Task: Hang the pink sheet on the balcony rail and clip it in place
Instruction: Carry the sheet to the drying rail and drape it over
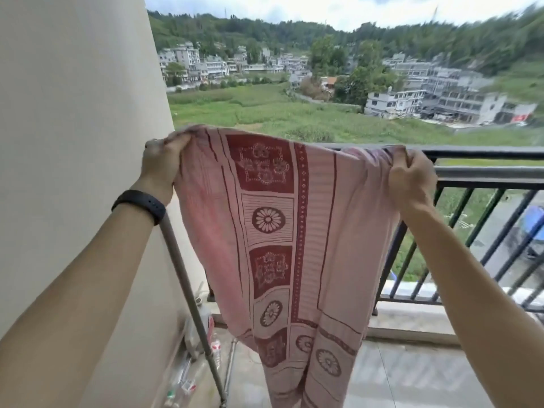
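Both hands are up holding the pink sheet [297, 231] by its top edge, stretched out wide. The left hand [163, 163] has its fingers clenched round a bunched left corner, next to the cream wall [73, 113]. The right hand [410, 175] grips the right corner the same way, fingers curled tight into the fabric.

The sheet hangs on the near side of the balcony rail [485, 151], with its bottom end going out of view near the floor [412, 378]. The right corner sits at the level of the dark top bar, but I honestly can't tell if it's resting on the bar or just in front of it. The left part of the edge rises above rail height.

The print is dark red panels, daisy-type flower circles and stripes, with no words on it that I can make out.

There's a black wristband [138, 206] on the left wrist, with no logo showing. A metal pole [188, 290] leans along the wall, and a few plastic bottles [216, 348] sit at its foot; their labels are red and white but way too blurry to read. A red banner [521, 117] hangs on one of the buildings [394, 103] past the green field [265, 113], also unreadable.
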`<state>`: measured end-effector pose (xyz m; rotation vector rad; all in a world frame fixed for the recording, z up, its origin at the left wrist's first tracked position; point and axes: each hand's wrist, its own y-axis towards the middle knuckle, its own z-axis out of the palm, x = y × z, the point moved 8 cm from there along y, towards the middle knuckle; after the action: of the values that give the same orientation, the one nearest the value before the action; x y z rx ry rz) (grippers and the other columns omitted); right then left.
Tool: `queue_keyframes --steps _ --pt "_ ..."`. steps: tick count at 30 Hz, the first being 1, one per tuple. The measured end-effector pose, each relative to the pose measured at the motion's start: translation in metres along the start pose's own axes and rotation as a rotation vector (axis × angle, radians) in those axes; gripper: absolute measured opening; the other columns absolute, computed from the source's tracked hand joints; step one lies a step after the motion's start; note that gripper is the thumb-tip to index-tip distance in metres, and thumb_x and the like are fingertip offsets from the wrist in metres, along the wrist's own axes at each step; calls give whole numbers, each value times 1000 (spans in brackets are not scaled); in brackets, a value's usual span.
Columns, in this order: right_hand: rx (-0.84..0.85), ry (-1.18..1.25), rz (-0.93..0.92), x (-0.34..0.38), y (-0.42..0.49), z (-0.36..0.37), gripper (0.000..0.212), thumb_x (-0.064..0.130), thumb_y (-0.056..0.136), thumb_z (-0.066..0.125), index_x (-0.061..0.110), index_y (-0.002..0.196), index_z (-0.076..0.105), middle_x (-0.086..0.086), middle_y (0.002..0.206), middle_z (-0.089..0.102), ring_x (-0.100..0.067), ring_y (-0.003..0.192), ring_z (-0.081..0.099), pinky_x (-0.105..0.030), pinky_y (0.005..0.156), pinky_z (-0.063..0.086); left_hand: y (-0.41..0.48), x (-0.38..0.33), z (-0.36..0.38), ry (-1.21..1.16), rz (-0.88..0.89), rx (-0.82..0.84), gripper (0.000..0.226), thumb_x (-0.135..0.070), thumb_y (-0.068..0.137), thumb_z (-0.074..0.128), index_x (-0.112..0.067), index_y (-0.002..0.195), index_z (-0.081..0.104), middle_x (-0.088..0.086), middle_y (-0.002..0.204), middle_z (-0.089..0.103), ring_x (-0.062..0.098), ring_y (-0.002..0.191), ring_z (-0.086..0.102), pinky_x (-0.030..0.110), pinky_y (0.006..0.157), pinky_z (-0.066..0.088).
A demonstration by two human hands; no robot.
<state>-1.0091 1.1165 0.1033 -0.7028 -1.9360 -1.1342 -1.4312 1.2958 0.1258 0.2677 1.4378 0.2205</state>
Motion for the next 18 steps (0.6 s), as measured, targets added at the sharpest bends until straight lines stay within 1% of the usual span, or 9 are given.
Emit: queue_keyframes --steps 2,4,5,7,9,10,13,16,18 --pt "-100 89 -3 4 1 -16 42 45 104 42 25 67 41 12 65 47 -2 58 41 -17 51 30 5 -17 -13 -61 38 59 23 -14 89 61 -17 105 78 4 114 74 18 111 67 31 99 52" --pt "-66 47 -25 -10 -11 -10 36 46 104 41 24 76 44 13 66 46 -2 58 40 -11 50 31 -7 -5 -9 65 11 177 27 -14 90 62 -20 111 76 1 116 73 16 111 67 27 92 53" --pt "8 10 -18 -23 -21 1 33 47 105 40 21 85 47 12 68 46 -5 58 41 -14 52 33 -17 11 -5 155 -53 239 27 -20 89 65 -24 114 75 -1 113 74 16 108 69 26 85 54" --pt "187 -54 17 -51 -40 23 37 51 105 38 17 106 53 8 78 53 -17 66 47 -31 65 39 -39 47 4 244 -223 304 32 -35 88 67 -28 119 70 0 109 75 20 102 70 31 74 54" --pt "242 -29 37 -61 -43 28 37 49 104 40 17 114 56 5 90 58 -23 82 54 -35 74 40 -48 66 6 235 -282 218 32 -41 91 63 -25 119 69 0 107 75 21 99 70 34 72 52" --pt "254 31 44 -59 -39 27 34 49 101 44 18 111 56 7 90 59 -23 84 57 -33 72 41 -48 67 6 207 -270 153 28 -39 94 61 -24 116 69 0 105 74 20 97 70 33 72 52" --pt "246 200 76 -43 -20 16 37 55 92 60 21 104 52 10 89 56 -7 81 57 -23 62 41 -32 46 -3 241 -113 -28 18 -39 92 63 -23 98 69 -2 95 68 19 93 65 34 78 52" --pt "140 84 -16 -28 0 -8 28 41 93 67 19 100 52 16 80 52 2 70 50 -7 51 36 -10 3 -16 278 37 -177 15 -45 83 67 -33 75 71 -12 85 66 12 84 62 27 72 52" --pt "49 16 -83 -17 12 -24 21 39 96 61 20 96 53 19 75 50 4 65 45 -11 50 32 5 -12 -20 282 62 -229 19 -43 85 67 -33 68 69 -16 78 63 8 79 60 24 68 49"
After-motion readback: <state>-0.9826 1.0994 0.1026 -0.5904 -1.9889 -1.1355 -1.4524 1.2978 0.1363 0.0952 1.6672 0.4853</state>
